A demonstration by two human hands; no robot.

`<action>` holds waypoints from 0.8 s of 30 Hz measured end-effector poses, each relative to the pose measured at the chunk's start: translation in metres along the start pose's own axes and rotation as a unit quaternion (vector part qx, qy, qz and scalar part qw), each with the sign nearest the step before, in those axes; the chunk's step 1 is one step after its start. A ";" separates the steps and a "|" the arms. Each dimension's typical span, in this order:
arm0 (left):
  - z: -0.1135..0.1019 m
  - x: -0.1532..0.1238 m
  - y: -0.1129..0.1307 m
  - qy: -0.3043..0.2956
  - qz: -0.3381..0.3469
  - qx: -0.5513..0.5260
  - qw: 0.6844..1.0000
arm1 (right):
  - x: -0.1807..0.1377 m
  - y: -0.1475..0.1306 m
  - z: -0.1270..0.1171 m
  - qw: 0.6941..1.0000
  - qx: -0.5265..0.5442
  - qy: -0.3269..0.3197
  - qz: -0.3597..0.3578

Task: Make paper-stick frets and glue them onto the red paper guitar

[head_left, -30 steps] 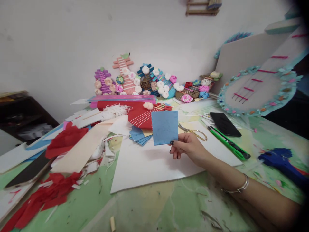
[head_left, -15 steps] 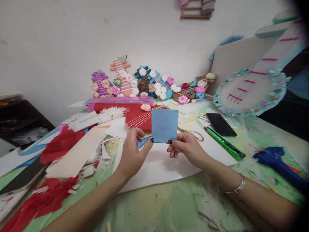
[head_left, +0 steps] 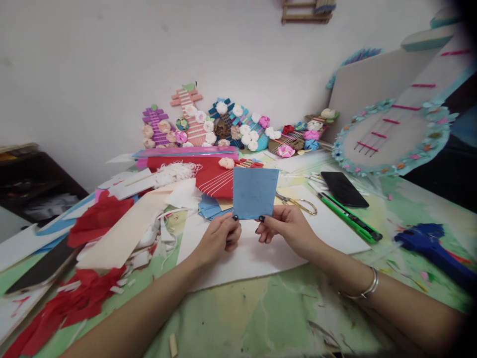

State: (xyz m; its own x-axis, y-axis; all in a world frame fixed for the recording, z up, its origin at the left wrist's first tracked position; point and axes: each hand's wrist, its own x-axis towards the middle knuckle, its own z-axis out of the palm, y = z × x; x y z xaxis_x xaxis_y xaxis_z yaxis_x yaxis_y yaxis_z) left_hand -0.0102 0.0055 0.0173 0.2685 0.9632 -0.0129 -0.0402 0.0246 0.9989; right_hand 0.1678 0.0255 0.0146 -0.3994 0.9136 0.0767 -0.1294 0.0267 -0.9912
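A blue paper square (head_left: 255, 192) is held upright above a white sheet (head_left: 261, 248) on the table. My left hand (head_left: 219, 237) pinches its lower left corner. My right hand (head_left: 286, 227), with a silver bangle on the wrist, pinches its lower right corner. Both hands are closed on the paper's bottom edge. A small stack of more blue squares (head_left: 209, 206) lies flat just behind my left hand.
Scissors (head_left: 298, 203), a green utility knife (head_left: 348, 219), a black phone (head_left: 343, 189) and a blue glue gun (head_left: 432, 248) lie to the right. Red, cream and white paper scraps (head_left: 108, 223) cover the left. Decorated craft pieces (head_left: 223, 127) line the wall; a round board (head_left: 391, 139) leans at right.
My left hand came in from below and took the blue square's lower left corner. The square, held only by my right hand a second ago, has stayed at about the same spot.
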 end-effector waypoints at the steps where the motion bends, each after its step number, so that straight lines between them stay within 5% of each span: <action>1: 0.001 0.000 -0.002 0.007 0.002 -0.019 1.000 | 0.000 0.000 0.001 1.000 0.004 0.000 0.001; 24: 0.008 0.000 -0.005 0.074 -0.030 -0.129 0.988 | -0.004 0.011 0.005 0.997 -0.057 0.005 -0.058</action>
State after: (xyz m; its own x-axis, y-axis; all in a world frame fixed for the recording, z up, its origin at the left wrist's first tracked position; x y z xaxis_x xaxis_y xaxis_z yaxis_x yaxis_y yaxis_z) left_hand -0.0028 0.0033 0.0122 0.1342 0.9861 -0.0983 -0.2780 0.1327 0.9514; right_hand 0.1632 0.0205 0.0042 -0.3794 0.9051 0.1917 -0.0702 0.1785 -0.9814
